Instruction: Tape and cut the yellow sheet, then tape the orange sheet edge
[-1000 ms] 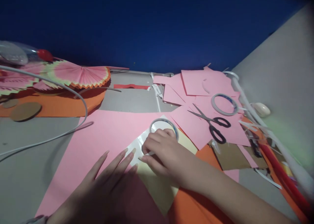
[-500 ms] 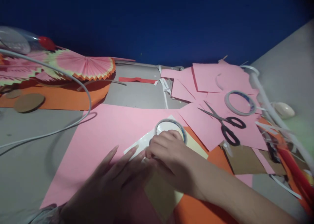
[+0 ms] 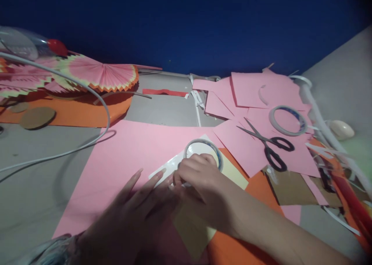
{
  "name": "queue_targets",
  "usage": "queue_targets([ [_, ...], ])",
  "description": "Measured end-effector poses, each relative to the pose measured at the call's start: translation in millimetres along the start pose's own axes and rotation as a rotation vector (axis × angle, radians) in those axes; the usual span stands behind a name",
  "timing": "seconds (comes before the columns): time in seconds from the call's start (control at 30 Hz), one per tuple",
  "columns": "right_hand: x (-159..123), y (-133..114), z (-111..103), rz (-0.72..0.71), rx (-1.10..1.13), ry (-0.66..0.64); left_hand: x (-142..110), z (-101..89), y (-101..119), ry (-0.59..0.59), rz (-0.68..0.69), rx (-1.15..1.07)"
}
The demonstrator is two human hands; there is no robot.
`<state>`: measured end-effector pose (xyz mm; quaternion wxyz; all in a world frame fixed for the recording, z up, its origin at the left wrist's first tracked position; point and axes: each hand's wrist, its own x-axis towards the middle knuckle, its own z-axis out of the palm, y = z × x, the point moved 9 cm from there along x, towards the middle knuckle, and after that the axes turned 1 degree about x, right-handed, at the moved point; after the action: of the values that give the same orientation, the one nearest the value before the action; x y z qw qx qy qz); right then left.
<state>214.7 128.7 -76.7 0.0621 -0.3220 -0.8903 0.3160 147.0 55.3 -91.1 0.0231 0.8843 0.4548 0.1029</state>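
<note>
My left hand rests on a large pink sheet, its fingers stretched out and partly in shadow. Its fingertips reach the edge of a shiny white sheet. Beside it, my right hand has its fingers curled at the near side of a roll of tape, which it grips. That roll lies over the white sheet and a pale yellow paper. Where the two hands meet, the right thumb and any loose tape end are hidden. Orange paper shows under my right forearm.
Scissors with black handles and a second tape roll lie on pink paper pieces to the right. A white cable loops across the left side. Pleated paper fans and a cardboard disc are at the back left.
The whole view has shifted slightly rightward and up. Both hands stay in nearly the same place over the papers, with my right hand still at the tape roll.
</note>
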Motion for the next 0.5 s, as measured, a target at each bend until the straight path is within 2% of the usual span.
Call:
queue_targets([
  [0.23, 2.7, 1.5, 0.4, -0.007, -0.123, 0.081, -4.7, -3.3, -3.8, 0.003, -0.065, 0.039],
  [0.4, 1.1, 3.9, 1.5, -0.009, -0.114, 0.062, -9.0, -1.0, -5.0, -0.027, -0.056, 0.000],
  [0.5, 1.7, 4.6, 2.0, 0.000, -0.121, 0.050, -10.3, 3.4, -4.9, -0.046, -0.034, 0.053],
])
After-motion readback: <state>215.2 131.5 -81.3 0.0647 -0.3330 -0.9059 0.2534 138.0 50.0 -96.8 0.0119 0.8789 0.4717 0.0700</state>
